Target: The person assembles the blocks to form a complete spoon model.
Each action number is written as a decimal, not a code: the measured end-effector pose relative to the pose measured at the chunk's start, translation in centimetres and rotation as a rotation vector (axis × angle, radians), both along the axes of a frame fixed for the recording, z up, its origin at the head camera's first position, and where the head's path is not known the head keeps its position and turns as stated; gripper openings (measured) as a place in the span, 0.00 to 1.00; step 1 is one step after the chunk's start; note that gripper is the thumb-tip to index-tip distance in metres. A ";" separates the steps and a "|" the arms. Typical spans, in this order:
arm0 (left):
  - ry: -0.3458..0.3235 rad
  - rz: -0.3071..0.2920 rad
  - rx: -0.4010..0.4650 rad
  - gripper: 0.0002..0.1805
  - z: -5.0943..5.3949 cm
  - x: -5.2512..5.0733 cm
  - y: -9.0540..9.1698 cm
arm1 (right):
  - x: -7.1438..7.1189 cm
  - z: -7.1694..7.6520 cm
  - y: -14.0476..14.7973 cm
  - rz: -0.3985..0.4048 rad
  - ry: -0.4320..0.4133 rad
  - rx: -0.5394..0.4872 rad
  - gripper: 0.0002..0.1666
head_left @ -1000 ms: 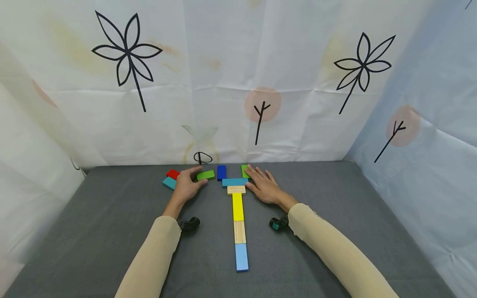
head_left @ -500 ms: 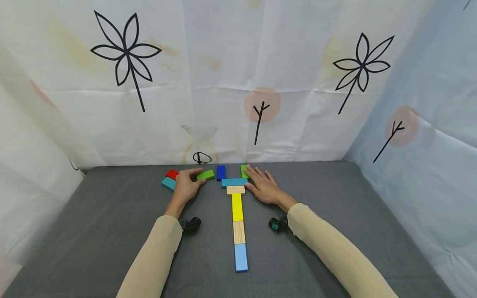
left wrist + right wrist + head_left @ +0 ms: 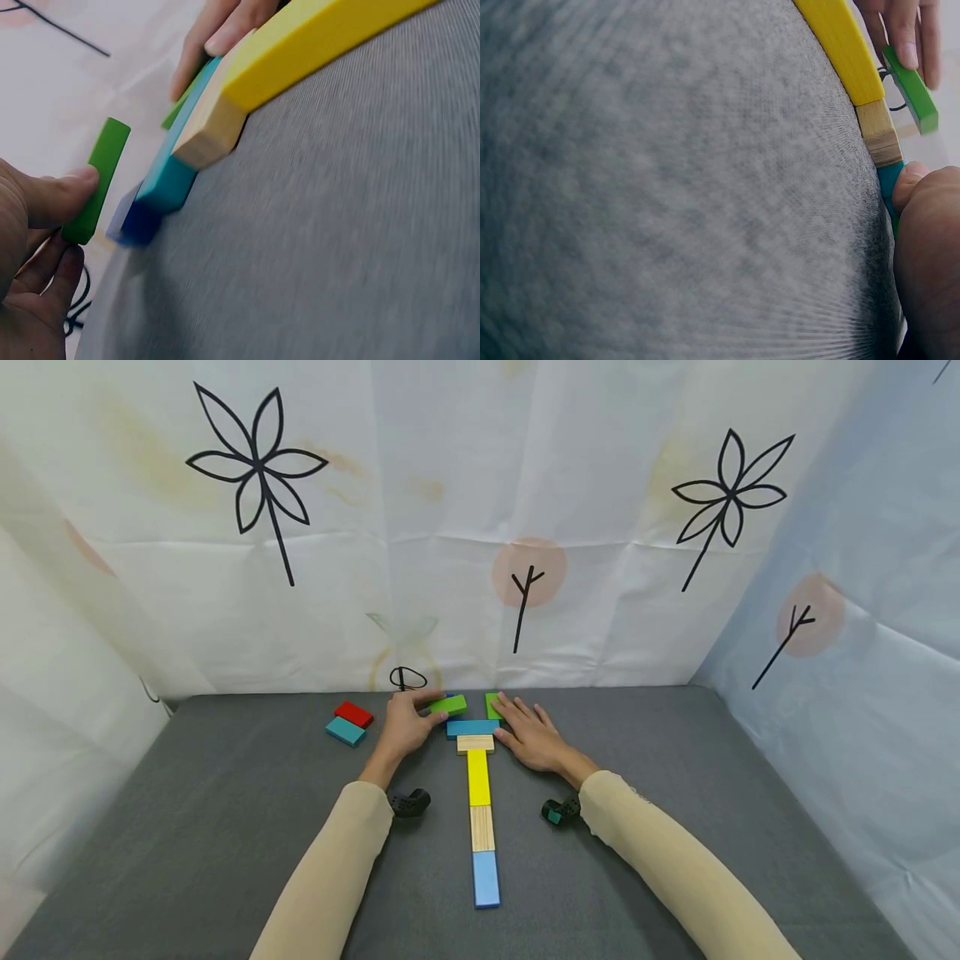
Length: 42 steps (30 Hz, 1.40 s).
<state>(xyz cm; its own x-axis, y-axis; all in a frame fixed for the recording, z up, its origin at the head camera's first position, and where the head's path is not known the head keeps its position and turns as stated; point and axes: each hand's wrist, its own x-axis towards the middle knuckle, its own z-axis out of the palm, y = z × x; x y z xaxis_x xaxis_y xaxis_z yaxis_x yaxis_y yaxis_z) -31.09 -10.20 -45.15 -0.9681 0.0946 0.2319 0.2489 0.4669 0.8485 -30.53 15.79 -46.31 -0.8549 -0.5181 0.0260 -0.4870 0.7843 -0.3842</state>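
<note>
My left hand (image 3: 408, 724) pinches a green block (image 3: 449, 705) between thumb and fingers, raised off the table. Under it, the dark blue block (image 3: 137, 223) is mostly hidden in the head view but shows in the left wrist view, at the end of the teal block (image 3: 473, 727). My right hand (image 3: 531, 735) lies with fingers spread on a second green block (image 3: 492, 706), its thumb at the teal block's right end. Below the teal block run a crosswise plain wood block (image 3: 476, 742), a yellow block (image 3: 478, 777), another wood block (image 3: 482, 827) and a light blue block (image 3: 486, 878).
A red block (image 3: 354, 714) and another teal block (image 3: 346, 731) lie side by side at the left rear of the grey table (image 3: 225, 827). A printed white cloth (image 3: 442, 485) hangs behind the table's back edge. Black straps sit on both wrists.
My left hand has lifted the green block and carried it right, over the dark blue block. The red and teal blocks at left are uncovered. My right hand has stayed put.
</note>
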 end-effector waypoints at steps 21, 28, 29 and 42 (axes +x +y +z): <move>0.006 -0.077 -0.088 0.21 -0.1 -1.0 3.5 | -0.1 -0.2 -0.2 -0.004 0.016 0.003 0.36; 0.005 -0.075 -0.079 0.21 -0.2 -1.0 3.7 | -0.1 -0.1 -0.1 -0.014 0.005 0.010 0.36; 0.007 -0.076 -0.075 0.20 -0.2 -1.0 3.7 | -0.1 -0.1 -0.1 -0.015 0.004 0.010 0.36; 0.023 -0.068 -0.052 0.20 -0.7 -1.1 3.8 | -0.1 -0.1 -0.1 -0.018 0.005 0.018 0.36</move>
<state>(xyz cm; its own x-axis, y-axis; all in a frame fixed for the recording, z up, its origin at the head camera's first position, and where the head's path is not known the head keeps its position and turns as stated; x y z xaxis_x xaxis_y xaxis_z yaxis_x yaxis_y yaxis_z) -32.20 -6.43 -45.81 -0.9534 0.1727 0.2475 0.3012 0.4918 0.8170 -30.63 15.66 -46.42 -0.8641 -0.5029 0.0210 -0.4744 0.7998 -0.3679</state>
